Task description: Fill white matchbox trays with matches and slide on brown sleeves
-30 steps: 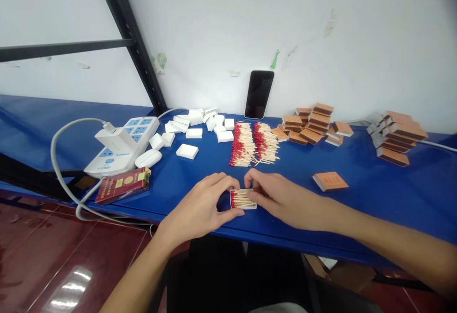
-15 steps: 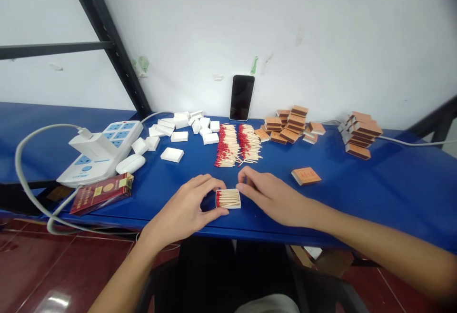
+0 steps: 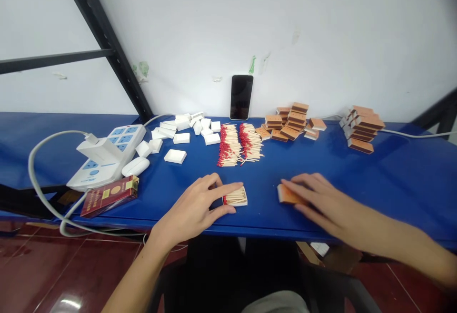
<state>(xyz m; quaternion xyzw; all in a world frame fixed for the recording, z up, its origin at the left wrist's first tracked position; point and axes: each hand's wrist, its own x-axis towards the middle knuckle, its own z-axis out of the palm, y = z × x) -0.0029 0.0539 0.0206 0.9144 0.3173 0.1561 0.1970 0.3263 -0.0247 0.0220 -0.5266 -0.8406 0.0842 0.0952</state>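
My left hand (image 3: 194,207) pinches a white tray filled with red-tipped matches (image 3: 235,197) near the front edge of the blue table (image 3: 392,180). My right hand (image 3: 319,199) lies over an orange matchbox sleeve (image 3: 287,194) to the right of the tray, fingers closed round it. Two rows of loose red-tipped matches (image 3: 239,144) lie further back, in the middle of the table.
Several empty white trays (image 3: 185,130) lie at the back left. Orange sleeves are piled at the back centre (image 3: 291,122) and the back right (image 3: 362,130). A phone (image 3: 242,97) leans on the wall. A power strip (image 3: 107,153), a white mouse (image 3: 135,166) and a red packet (image 3: 109,195) lie left.
My right hand left the tray of matches, reached right to the loose orange sleeve and drew it closer. My left hand kept hold of the tray.
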